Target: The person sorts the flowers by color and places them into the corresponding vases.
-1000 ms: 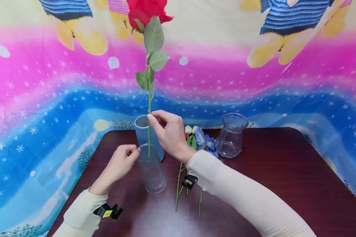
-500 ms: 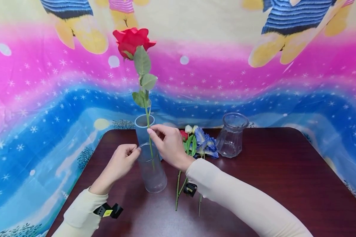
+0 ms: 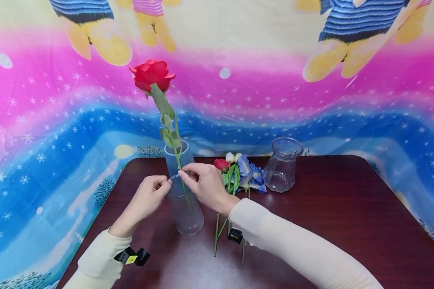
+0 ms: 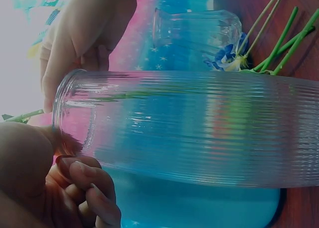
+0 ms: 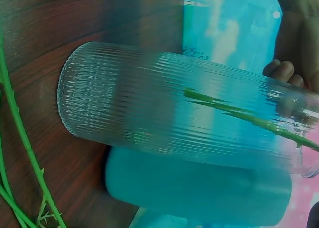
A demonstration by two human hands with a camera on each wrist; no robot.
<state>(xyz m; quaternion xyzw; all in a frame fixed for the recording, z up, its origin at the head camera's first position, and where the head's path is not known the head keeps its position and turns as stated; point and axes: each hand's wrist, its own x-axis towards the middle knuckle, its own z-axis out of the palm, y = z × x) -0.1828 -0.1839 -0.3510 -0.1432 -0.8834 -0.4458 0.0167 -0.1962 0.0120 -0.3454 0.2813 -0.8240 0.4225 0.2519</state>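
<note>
In the head view my right hand (image 3: 206, 184) pinches the green stem of a red rose (image 3: 152, 76) just above a clear ribbed glass vase (image 3: 188, 218). The rose leans to the left, and its lower stem is inside the vase. The right wrist view shows the cut stem end (image 5: 192, 94) partway down the glass, above the vase's base. My left hand (image 3: 150, 196) pinches the vase rim on its left side, thumb and curled fingers at the glass (image 4: 75, 183). The vase stands upright on the table.
Behind the glass vase stands a blue vase (image 3: 172, 160). To the right lie several flowers, with a blue one (image 3: 251, 172) and white tulip buds (image 3: 230, 157), stems toward me. A faceted clear vase (image 3: 282, 172) is farther right on the brown table (image 3: 329, 224).
My right hand has moved down with the rose, whose stem has sunk deeper into the vase. The bloom has dropped and tilted left. My left hand has stayed at the rim.
</note>
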